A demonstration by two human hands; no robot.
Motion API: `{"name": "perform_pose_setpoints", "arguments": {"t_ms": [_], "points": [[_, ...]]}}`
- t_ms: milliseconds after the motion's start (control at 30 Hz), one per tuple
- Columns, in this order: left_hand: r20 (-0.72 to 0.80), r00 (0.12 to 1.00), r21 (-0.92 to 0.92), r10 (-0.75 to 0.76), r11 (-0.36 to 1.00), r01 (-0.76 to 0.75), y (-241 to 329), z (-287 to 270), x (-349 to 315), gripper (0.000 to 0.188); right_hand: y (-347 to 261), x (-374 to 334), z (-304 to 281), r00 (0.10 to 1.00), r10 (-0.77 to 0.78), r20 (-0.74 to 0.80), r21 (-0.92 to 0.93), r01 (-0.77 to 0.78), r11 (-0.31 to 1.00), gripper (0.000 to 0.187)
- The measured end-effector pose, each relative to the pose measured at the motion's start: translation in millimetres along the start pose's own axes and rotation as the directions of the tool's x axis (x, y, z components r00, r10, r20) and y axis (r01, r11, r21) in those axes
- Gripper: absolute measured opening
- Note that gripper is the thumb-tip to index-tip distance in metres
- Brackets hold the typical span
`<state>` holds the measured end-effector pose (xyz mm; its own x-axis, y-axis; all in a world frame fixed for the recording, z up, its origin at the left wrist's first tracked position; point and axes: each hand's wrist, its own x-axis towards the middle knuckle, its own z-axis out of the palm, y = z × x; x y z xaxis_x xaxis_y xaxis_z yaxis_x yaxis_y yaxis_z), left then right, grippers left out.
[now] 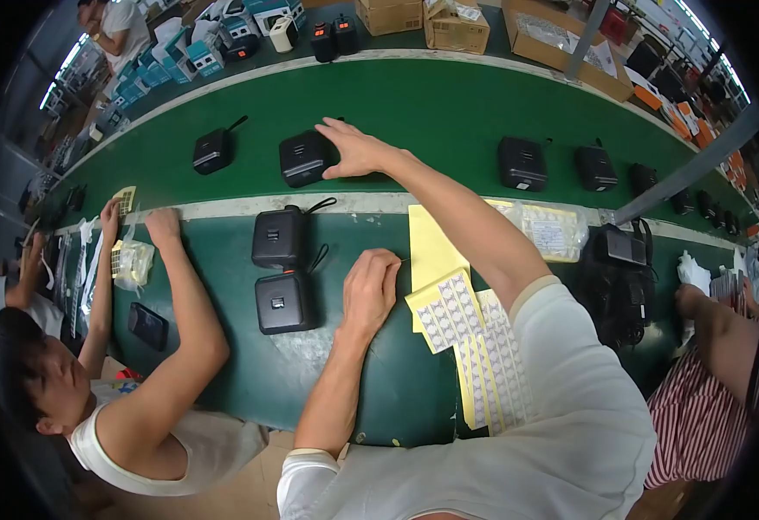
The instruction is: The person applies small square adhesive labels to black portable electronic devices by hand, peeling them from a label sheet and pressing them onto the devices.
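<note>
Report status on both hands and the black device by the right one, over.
Right hand spread at right edge of black boxy device, on green conveyor belt. Left hand pinched beside label sheets. Nothing visibly blocking.

Head-worn fisheye view, facing down and forward.
Set as the left one of a side-by-side pair, upright and unmirrored. Looks over the wearer's white shirt (501,459) at the lower edge onto the dark green bench (416,381), near enough to show the left hand (369,290) and right hand (358,152) whole. Reaches across the green belt (423,104) to cardboard boxes (457,28) near the top, and sideways to co-workers at left (163,360) and right (700,416). Curves the belt's edges; darkens at the corners.
</note>
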<state>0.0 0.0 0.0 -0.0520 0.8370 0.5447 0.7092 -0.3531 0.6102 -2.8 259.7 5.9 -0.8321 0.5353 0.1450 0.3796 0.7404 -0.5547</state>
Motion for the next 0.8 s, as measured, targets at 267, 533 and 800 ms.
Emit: {"name": "perform_pose_setpoints", "arguments": {"t_ms": [267, 533, 800], "points": [[-0.139, 0.902, -0.397, -0.408, 0.858, 0.326, -15.2, 4.6, -6.5, 0.003, -4.0, 13.6, 4.9, 0.98, -0.067, -0.186, 0.035, 0.075, 0.997, 0.09], [0.042, 0.745, -0.779, -0.665, 0.445, 0.442, -39.6, -4.0, 73.3, 0.02, 9.5, -73.9, -52.1, 0.941, 0.322, -0.102, 0.422, -0.252, 0.871, 0.073], [0.04, 0.73, -0.672, -0.682, 0.522, 0.525, -69.6, 25.7, 106.8, 0.019, 23.7, -91.2, -40.0, 0.901, 0.368, -0.228, 0.369, -0.269, 0.89, 0.068]]}}
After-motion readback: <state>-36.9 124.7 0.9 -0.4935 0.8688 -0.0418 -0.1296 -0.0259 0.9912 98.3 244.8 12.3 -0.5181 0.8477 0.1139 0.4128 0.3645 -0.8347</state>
